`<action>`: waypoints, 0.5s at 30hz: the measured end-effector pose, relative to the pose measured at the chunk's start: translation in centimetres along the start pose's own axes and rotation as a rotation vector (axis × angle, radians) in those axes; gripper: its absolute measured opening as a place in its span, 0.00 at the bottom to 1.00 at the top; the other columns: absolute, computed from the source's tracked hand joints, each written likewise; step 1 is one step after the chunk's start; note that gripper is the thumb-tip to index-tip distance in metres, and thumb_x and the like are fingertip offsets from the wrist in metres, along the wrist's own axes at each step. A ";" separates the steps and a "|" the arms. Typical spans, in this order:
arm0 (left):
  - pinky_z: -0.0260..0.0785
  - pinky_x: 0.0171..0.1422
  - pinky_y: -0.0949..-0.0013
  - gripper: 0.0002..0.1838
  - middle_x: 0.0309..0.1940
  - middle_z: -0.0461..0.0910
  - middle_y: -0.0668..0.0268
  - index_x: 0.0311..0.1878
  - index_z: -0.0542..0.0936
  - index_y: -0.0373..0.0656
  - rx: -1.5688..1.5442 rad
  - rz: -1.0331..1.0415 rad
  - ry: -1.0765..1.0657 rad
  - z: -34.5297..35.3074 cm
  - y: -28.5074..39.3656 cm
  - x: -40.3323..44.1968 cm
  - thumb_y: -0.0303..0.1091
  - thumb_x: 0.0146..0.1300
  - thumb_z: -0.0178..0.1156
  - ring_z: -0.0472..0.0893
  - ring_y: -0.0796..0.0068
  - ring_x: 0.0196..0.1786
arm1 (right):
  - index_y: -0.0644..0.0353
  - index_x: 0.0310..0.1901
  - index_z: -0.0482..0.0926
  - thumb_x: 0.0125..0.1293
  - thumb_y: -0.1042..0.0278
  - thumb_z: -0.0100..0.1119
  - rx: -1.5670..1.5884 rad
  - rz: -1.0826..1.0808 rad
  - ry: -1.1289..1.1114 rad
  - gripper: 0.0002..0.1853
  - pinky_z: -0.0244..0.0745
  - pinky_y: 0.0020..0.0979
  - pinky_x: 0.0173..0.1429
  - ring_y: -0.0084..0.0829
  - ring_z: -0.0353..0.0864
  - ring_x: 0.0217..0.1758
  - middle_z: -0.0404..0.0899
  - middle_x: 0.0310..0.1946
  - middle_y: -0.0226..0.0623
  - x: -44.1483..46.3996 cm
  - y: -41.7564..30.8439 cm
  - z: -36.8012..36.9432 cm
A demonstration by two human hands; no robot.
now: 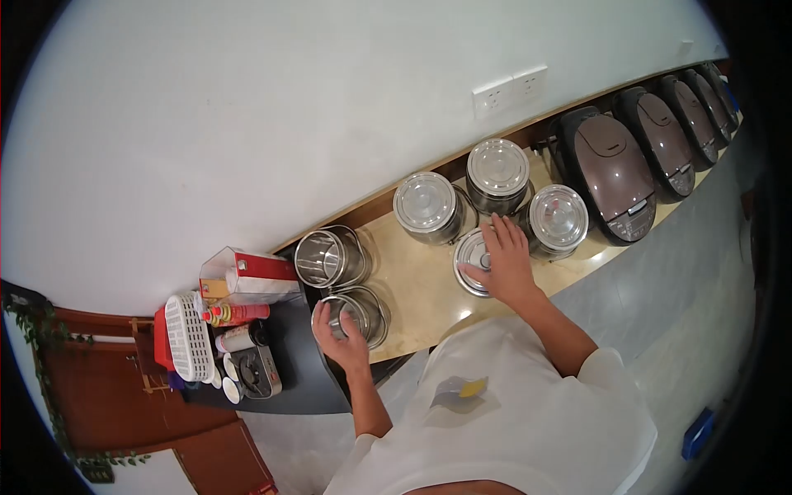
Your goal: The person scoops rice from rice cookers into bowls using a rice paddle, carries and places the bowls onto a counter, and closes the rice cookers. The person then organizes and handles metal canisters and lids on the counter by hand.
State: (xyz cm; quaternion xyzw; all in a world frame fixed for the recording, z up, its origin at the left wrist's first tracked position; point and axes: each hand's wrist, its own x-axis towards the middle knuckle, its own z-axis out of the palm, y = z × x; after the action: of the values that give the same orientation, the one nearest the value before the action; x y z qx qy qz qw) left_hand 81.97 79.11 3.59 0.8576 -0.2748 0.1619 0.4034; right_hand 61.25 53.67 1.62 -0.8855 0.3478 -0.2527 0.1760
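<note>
My left hand (342,338) is over the front of an uncovered steel pail (373,318), fingers apart at its rim. Behind that pail stands a second uncovered steel pail (326,257) with a wire handle. My right hand (507,260) rests with spread fingers across the lid of a lidded steel pail (473,285), partly hiding it. Close around it are three more pails with clear-looking lids: one behind to the left (425,202), one farther back (497,167), and one to the right (558,219). Whether either hand grips firmly cannot be seen.
Several brown rice cookers (615,169) line the right of the counter (404,272). On a dark table (309,379) at left are a portable gas stove (256,371), a white basket (190,338), gas canisters (239,313) and a clear-and-red box (252,276). Wall sockets (510,91) are behind.
</note>
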 end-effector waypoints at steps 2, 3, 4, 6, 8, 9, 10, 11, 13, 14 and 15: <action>0.67 0.71 0.56 0.18 0.62 0.78 0.48 0.60 0.79 0.32 -0.076 0.086 0.000 0.9 1.4 -1.1 0.26 0.68 0.63 0.78 0.51 0.65 | 0.68 0.68 0.71 0.59 0.43 0.73 0.032 0.007 -0.036 0.44 0.58 0.54 0.78 0.58 0.64 0.75 0.67 0.71 0.58 0.7 0.6 0.1; 0.67 0.71 0.56 0.17 0.61 0.79 0.49 0.59 0.80 0.32 -0.156 0.059 -0.003 1.7 1.9 -1.7 0.25 0.68 0.63 0.78 0.52 0.64 | 0.68 0.67 0.72 0.60 0.45 0.72 0.070 -0.018 -0.044 0.42 0.61 0.52 0.76 0.57 0.66 0.73 0.70 0.69 0.58 1.2 0.8 0.3; 0.67 0.71 0.56 0.17 0.61 0.79 0.49 0.59 0.80 0.32 -0.148 0.060 -0.002 2.5 2.4 -2.1 0.25 0.68 0.63 0.78 0.52 0.64 | 0.68 0.66 0.73 0.61 0.46 0.71 0.108 -0.041 -0.046 0.40 0.64 0.51 0.74 0.56 0.69 0.71 0.72 0.67 0.58 1.6 1.0 0.5; 0.68 0.70 0.58 0.17 0.61 0.79 0.49 0.59 0.80 0.32 -0.289 0.014 -0.098 4.0 3.5 -2.5 0.24 0.68 0.62 0.78 0.53 0.64 | 0.68 0.65 0.74 0.62 0.46 0.71 0.079 -0.066 -0.050 0.39 0.66 0.50 0.71 0.55 0.72 0.68 0.74 0.65 0.57 2.1 0.9 0.4; 0.71 0.67 0.60 0.17 0.62 0.78 0.50 0.59 0.79 0.32 -0.379 -0.027 -0.130 5.3 4.1 -2.7 0.24 0.68 0.63 0.79 0.56 0.63 | 0.68 0.64 0.75 0.62 0.46 0.70 0.046 -0.091 -0.053 0.38 0.68 0.50 0.69 0.54 0.74 0.65 0.76 0.62 0.55 2.2 0.4 0.3; 0.72 0.66 0.61 0.18 0.62 0.78 0.50 0.60 0.79 0.33 -0.390 -0.033 -0.150 5.9 4.5 -2.6 0.24 0.68 0.63 0.79 0.58 0.63 | 0.67 0.64 0.75 0.63 0.45 0.70 0.074 -0.077 -0.100 0.37 0.68 0.50 0.67 0.53 0.75 0.64 0.77 0.61 0.53 2.0 0.2 0.3; 0.73 0.65 0.62 0.18 0.63 0.77 0.51 0.61 0.78 0.33 -0.403 -0.042 -0.173 6.5 4.8 -2.5 0.24 0.68 0.63 0.79 0.60 0.63 | 0.66 0.64 0.76 0.63 0.45 0.69 0.099 -0.062 -0.149 0.36 0.69 0.50 0.66 0.52 0.75 0.62 0.78 0.60 0.51 1.8 0.1 0.1; 0.73 0.65 0.62 0.18 0.63 0.77 0.51 0.61 0.78 0.33 -0.407 -0.041 -0.174 7.0 4.9 -2.5 0.24 0.68 0.63 0.79 0.60 0.63 | 0.66 0.64 0.76 0.63 0.45 0.69 0.095 -0.060 -0.147 0.36 0.69 0.50 0.66 0.52 0.75 0.62 0.78 0.60 0.51 1.6 0.0 0.1; 0.74 0.65 0.62 0.20 0.65 0.75 0.53 0.64 0.77 0.34 -0.509 -0.124 -0.251 7.9 4.7 -1.9 0.26 0.70 0.63 0.78 0.62 0.64 | 0.65 0.63 0.77 0.65 0.43 0.67 0.163 -0.119 -0.207 0.35 0.68 0.49 0.66 0.51 0.77 0.60 0.80 0.57 0.48 1.3 -0.2 0.2; 0.74 0.65 0.62 0.20 0.65 0.75 0.53 0.64 0.77 0.34 -0.506 -0.113 -0.258 8.4 4.5 -1.6 0.26 0.70 0.63 0.78 0.62 0.64 | 0.65 0.63 0.77 0.65 0.43 0.67 0.169 -0.111 -0.198 0.35 0.68 0.49 0.66 0.51 0.77 0.60 0.80 0.57 0.48 1.2 -0.4 0.2; 0.74 0.65 0.62 0.21 0.65 0.75 0.53 0.65 0.76 0.34 -0.523 -0.126 -0.289 9.0 4.2 -1.4 0.27 0.71 0.63 0.77 0.63 0.65 | 0.65 0.62 0.78 0.66 0.42 0.65 0.191 -0.089 -0.247 0.34 0.68 0.49 0.66 0.50 0.77 0.60 0.81 0.55 0.48 1.1 -0.7 0.2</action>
State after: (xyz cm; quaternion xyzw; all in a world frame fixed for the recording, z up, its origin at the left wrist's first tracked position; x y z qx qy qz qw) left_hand 78.85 70.29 -0.16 0.7544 -0.3078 -0.0636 0.5763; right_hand 62.41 53.38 2.15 -0.9037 0.2583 -0.1814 0.2893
